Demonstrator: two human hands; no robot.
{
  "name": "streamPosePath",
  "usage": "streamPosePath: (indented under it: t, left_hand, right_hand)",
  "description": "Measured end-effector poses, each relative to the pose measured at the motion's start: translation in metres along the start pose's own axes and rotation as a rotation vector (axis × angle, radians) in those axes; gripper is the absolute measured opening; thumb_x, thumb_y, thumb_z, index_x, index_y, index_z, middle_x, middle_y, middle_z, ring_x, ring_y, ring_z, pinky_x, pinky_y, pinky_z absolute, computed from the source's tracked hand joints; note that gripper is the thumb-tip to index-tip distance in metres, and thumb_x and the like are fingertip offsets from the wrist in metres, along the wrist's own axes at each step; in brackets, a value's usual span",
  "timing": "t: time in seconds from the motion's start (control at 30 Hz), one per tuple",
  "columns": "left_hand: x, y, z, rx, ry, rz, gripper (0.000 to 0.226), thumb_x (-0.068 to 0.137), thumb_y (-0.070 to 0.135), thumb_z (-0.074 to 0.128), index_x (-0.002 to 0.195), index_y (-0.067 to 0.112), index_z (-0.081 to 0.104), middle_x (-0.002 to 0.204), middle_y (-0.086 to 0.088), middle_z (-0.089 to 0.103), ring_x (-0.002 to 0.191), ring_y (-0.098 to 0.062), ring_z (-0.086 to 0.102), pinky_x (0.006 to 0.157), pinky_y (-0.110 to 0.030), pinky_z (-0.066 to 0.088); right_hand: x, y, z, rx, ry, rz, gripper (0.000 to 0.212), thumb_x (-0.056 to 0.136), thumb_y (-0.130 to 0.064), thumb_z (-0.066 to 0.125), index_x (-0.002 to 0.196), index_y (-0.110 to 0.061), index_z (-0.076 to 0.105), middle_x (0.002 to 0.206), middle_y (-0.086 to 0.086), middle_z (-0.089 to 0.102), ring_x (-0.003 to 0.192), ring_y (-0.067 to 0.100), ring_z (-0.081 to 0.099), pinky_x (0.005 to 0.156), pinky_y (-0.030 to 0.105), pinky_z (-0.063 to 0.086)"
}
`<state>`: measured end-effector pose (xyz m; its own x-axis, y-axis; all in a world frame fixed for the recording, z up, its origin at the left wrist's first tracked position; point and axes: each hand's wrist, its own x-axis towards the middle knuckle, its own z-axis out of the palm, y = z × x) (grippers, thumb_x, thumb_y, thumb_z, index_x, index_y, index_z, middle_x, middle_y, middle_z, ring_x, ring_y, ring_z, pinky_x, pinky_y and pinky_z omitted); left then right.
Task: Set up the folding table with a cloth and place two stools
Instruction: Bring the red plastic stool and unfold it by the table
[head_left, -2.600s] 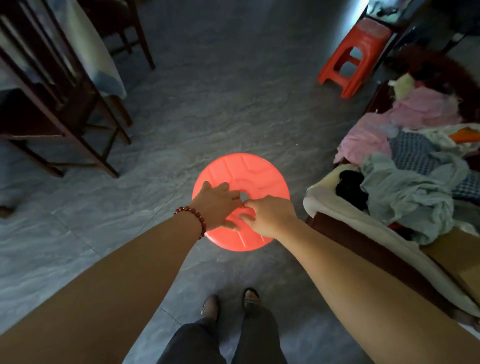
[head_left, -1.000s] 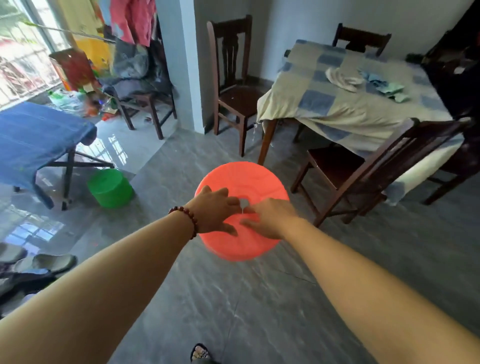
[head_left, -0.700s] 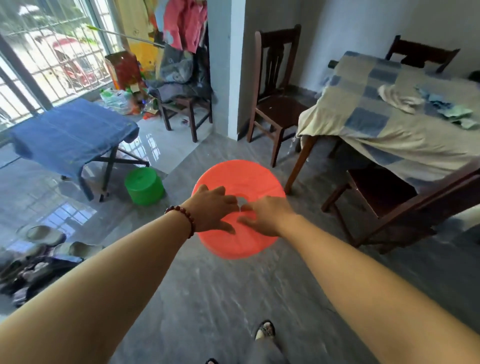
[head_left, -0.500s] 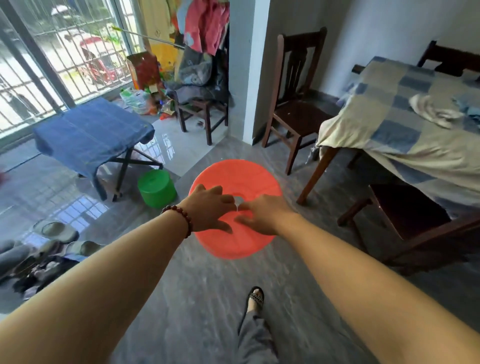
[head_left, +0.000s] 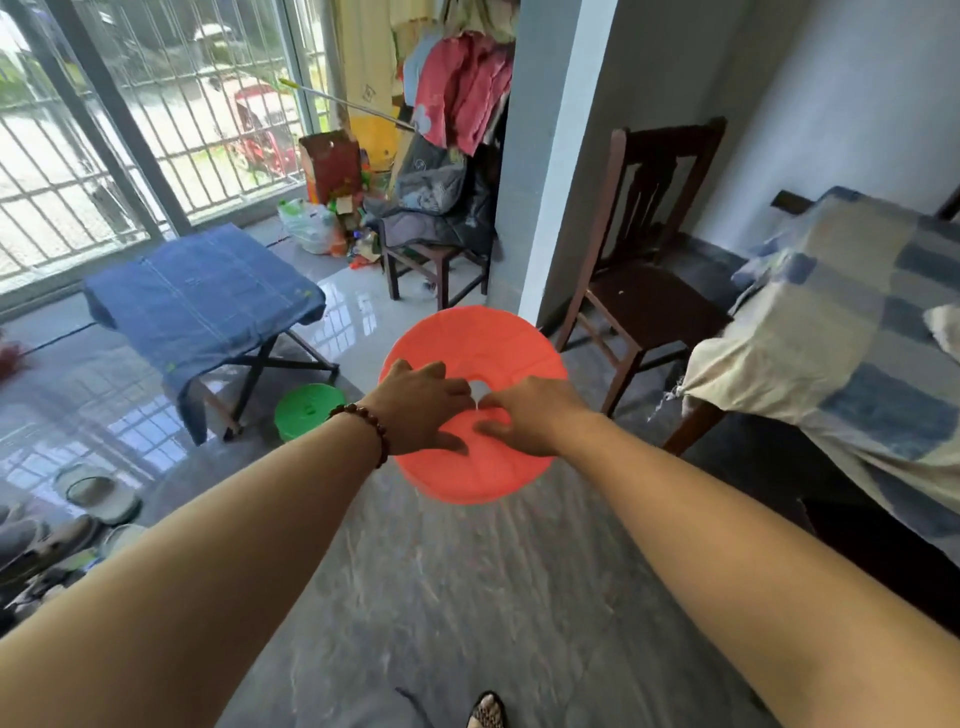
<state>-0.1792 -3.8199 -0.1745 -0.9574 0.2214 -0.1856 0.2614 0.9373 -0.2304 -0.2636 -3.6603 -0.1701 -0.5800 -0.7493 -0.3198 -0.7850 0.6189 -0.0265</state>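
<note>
Orange stool (head_left: 470, 338) held seat-up, left hand (head_left: 415, 410) and right hand (head_left: 532, 415) each with grip curled into its centre hole. Blue-clothed worktop (head_left: 202, 291) lies far left, green stool (head_left: 306, 410) beside it; left hand nearer.

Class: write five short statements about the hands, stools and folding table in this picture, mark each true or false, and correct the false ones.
1. The left hand and right hand both grip the red stool at the hole in its seat. True.
2. The folding table is bare. False: a blue cloth covers it.
3. A green stool stands on the floor beside the folding table. True.
4. The red stool stands on the floor. False: the hands hold it up.
5. The bead bracelet is on the right wrist. False: it is on the left wrist.
</note>
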Motion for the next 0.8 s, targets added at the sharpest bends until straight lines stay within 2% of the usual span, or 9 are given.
streamPosePath:
  t: [0.23,0.43,0.67,0.8]
  left_hand:
    - [0.054,-0.077,0.017,-0.035,-0.063,-0.058,0.062,0.084,0.069,0.038,0.136,0.034,0.038,0.132,0.013,0.044,0.115,-0.019,0.04,0.084,-0.038,0.038]
    - [0.114,-0.173,0.032,-0.011,-0.046,-0.072,0.062,0.084,0.069,0.039,0.135,0.034,0.039,0.132,0.013,0.044,0.116,-0.019,0.04,0.083,-0.038,0.038]
    - [0.169,-0.29,0.037,0.014,-0.047,-0.087,0.061,0.085,0.066,0.041,0.136,0.032,0.039,0.134,0.012,0.043,0.118,-0.02,0.04,0.084,-0.037,0.037]
    - [0.197,-0.335,0.041,0.038,-0.059,-0.078,0.06,0.087,0.063,0.042,0.138,0.033,0.037,0.136,0.012,0.041,0.119,-0.021,0.039,0.086,-0.037,0.037]
  right_hand:
    - [0.105,0.017,-0.019,0.003,-0.02,-0.067,0.046,0.09,-0.061,0.038,0.13,-0.041,0.049,0.129,0.008,0.056,0.116,0.029,0.053,0.093,0.037,0.041]
    - [0.209,0.03,-0.058,-0.007,0.003,-0.09,0.045,0.092,-0.058,0.037,0.131,-0.038,0.048,0.126,0.011,0.057,0.115,0.03,0.053,0.09,0.037,0.041]
    - [0.33,0.033,-0.108,0.016,0.03,-0.105,0.046,0.092,-0.057,0.038,0.131,-0.036,0.048,0.129,0.007,0.057,0.116,0.029,0.053,0.09,0.037,0.042]
    - [0.381,0.039,-0.126,0.023,0.009,-0.115,0.043,0.094,-0.054,0.038,0.13,-0.033,0.05,0.128,0.006,0.058,0.116,0.028,0.053,0.09,0.036,0.042]
